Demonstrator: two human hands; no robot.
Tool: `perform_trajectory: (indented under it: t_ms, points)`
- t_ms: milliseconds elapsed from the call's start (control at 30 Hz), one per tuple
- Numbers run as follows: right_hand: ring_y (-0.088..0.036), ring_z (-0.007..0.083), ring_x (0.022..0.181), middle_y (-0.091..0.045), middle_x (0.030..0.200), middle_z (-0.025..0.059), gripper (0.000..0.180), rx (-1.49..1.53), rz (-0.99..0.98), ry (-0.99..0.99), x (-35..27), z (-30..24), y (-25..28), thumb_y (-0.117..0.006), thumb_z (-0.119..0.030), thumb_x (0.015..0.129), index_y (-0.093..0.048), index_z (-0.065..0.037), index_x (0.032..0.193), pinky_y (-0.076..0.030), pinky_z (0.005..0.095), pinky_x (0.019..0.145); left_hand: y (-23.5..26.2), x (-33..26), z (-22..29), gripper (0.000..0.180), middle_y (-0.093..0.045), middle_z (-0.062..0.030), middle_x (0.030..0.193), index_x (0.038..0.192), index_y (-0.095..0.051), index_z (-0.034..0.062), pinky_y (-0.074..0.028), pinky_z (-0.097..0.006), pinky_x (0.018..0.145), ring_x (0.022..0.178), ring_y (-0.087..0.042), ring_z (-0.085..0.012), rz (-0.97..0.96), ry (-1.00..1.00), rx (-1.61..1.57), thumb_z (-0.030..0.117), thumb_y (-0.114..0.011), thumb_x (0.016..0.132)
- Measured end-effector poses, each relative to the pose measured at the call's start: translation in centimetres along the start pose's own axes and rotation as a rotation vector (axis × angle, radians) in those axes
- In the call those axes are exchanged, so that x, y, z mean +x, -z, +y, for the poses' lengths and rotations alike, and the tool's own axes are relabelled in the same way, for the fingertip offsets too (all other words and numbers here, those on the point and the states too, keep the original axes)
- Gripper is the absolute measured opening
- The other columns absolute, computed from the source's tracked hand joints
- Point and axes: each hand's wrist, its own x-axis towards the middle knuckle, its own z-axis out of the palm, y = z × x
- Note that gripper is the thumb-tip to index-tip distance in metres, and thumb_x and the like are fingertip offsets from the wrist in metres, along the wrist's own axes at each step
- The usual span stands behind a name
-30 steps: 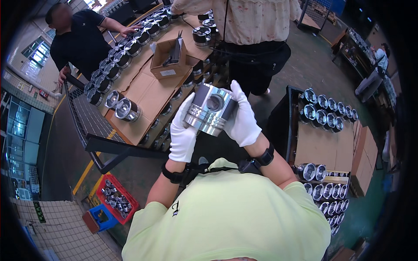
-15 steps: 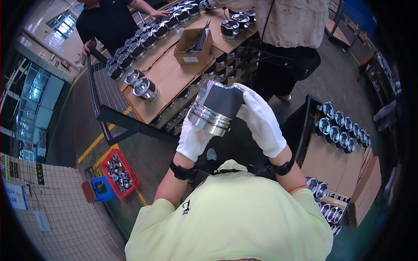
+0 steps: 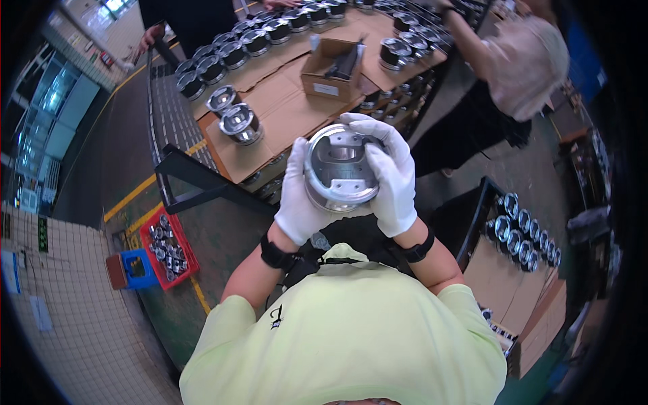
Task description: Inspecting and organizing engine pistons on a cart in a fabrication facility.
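Observation:
I hold a shiny metal piston (image 3: pixel 339 167) in front of my chest, its crown with a round bowl turned up toward me. My left hand (image 3: pixel 298 202), in a white glove, cups its left side and underside. My right hand (image 3: pixel 390 172), also gloved in white, wraps around its right side and top edge. Both hands grip it above the near edge of a cardboard-covered cart (image 3: pixel 283 111).
Two loose pistons (image 3: pixel 235 118) stand on the cardboard near me, rows of pistons (image 3: pixel 263 35) along its far edge, and a small open box (image 3: pixel 331 67). Two other people work at the cart. A red crate (image 3: pixel 169 246) of parts sits on the floor at left; more pistons (image 3: pixel 523 229) on a rack at right.
I have turned the piston in my hands, so its crown faces me instead of its side. My view has shifted, and the cart now lies straight ahead.

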Motion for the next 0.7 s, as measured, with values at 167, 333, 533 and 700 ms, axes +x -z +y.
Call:
perform_trajectory:
  t_ms: [167, 333, 533, 700]
  points:
    - [-0.056, 0.0201, 0.118, -0.056, 0.133, 0.0149, 0.046, -0.144, -0.304, -0.057, 0.7, -1.3, -1.4, -0.052, -0.016, 0.097, -0.044, 0.005, 0.138, -0.041, 0.0327, 0.104, 3.2, -2.4, 2.2, 0.086, -0.053, -0.0054, 0.140, 0.142, -0.040, 0.0108, -0.032, -0.040, 0.114, 0.126, -0.052, -0.0225, 0.104, -0.366, 1.624, 0.031, -0.087, 0.072]
    - [-0.060, 0.0264, 0.117, -0.054, 0.135, 0.0192, 0.076, -0.556, -0.440, 0.067, 2.8, -1.4, 1.5, -0.075, -0.025, 0.080, -0.041, 0.001, 0.143, -0.046, 0.0365, 0.099, 2.5, 0.3, 4.2, 0.065, -0.050, -0.0150, 0.142, 0.141, -0.044, 0.0087, -0.040, -0.047, 0.109, 0.126, -0.053, -0.0279, 0.058, -0.116, 0.304, 0.056, -0.049, 0.096]
    - [-0.057, 0.0403, 0.113, -0.049, 0.135, 0.0213, 0.110, -1.245, -0.759, 0.218, 5.0, -1.6, -1.3, -0.089, -0.040, 0.053, -0.038, -0.010, 0.146, -0.051, 0.0439, 0.092, 3.8, 1.1, 4.6, 0.052, -0.061, -0.0141, 0.127, 0.131, -0.054, 0.0076, -0.048, -0.044, 0.102, 0.117, -0.059, -0.0263, 0.339, -0.248, 0.278, 0.048, -0.050, 0.098]
    - [-0.061, 0.0425, 0.098, -0.052, 0.120, 0.0231, 0.102, -1.296, -0.869, 0.187, 8.7, 2.8, -0.2, -0.086, -0.036, 0.057, -0.039, -0.012, 0.145, -0.053, 0.0472, 0.083, 6.5, 2.1, 6.0, 0.048, -0.061, -0.0092, 0.128, 0.134, -0.051, 0.0103, -0.050, -0.043, 0.101, 0.116, -0.060, -0.0241, 0.298, -0.242, 0.125, 0.046, -0.047, 0.101]
